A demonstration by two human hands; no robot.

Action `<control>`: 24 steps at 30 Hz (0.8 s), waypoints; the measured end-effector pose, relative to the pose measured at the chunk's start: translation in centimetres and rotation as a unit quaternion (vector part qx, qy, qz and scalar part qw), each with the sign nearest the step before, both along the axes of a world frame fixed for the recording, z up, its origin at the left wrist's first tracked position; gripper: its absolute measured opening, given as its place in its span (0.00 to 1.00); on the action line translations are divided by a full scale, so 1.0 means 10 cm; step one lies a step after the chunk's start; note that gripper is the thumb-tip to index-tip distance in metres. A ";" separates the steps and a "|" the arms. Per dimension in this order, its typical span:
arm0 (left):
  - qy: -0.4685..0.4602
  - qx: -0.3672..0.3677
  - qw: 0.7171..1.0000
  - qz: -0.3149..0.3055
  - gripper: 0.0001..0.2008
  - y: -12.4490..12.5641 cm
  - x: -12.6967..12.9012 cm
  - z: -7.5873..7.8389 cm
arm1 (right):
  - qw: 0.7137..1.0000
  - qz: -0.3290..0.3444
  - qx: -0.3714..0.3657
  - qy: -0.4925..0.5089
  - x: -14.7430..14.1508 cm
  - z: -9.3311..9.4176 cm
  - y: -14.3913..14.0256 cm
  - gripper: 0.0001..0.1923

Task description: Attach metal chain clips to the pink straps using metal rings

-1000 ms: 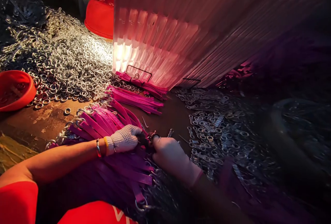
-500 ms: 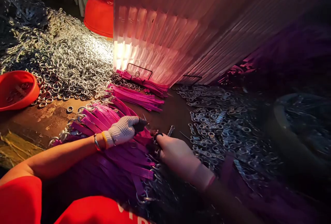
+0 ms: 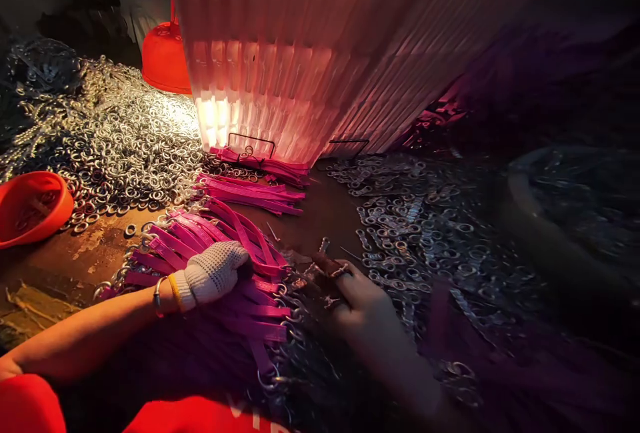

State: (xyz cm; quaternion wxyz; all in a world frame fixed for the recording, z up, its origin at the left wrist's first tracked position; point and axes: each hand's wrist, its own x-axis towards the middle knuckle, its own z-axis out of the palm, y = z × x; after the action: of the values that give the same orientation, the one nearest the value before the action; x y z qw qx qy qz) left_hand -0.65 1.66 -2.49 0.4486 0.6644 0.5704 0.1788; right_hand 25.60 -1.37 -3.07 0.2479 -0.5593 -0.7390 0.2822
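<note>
My left hand (image 3: pixel 213 274), in a white knit glove with a bracelet at the wrist, rests on a fanned pile of pink straps (image 3: pixel 210 246) that carry metal rings at their ends. Its fingers are curled onto the straps near the middle of the pile. My right hand (image 3: pixel 357 293) lies just right of the pile, in shadow, with its fingers closed around small metal hardware (image 3: pixel 325 266) at the ends of the straps. What exactly it pinches is blurred.
A heap of loose metal rings (image 3: pixel 115 139) covers the left of the worktop, another heap of metal clips (image 3: pixel 415 226) the right. An orange bowl (image 3: pixel 33 206) sits at the left edge, an orange basket (image 3: pixel 165 59) behind. A tall lit ribbed stack (image 3: pixel 300 53) rises at centre. More pink straps (image 3: pixel 250 189) lie before it.
My left hand has slid down and left onto the strap pile. My right hand has shifted right, away from the left. The view has panned right.
</note>
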 end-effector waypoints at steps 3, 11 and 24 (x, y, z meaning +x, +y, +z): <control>-0.093 -0.056 0.994 -0.001 0.05 0.04 0.03 0.04 | 0.999 0.021 -0.009 0.044 -0.07 0.10 -0.04 0.21; -0.334 -0.217 0.914 0.073 0.18 -0.15 0.34 0.17 | 0.996 0.013 -0.015 0.082 -0.47 0.17 -0.04 0.17; -0.278 -0.198 0.939 0.044 0.07 -0.13 0.41 0.16 | 0.970 0.074 0.191 -0.131 -0.43 0.04 -0.06 0.03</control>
State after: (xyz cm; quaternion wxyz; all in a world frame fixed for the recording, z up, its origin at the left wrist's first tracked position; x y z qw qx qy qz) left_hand 3.48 0.33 -0.89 0.7032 0.4602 0.4756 0.2598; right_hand 21.25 -1.96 -2.64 0.2300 -0.4772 -0.8446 0.0777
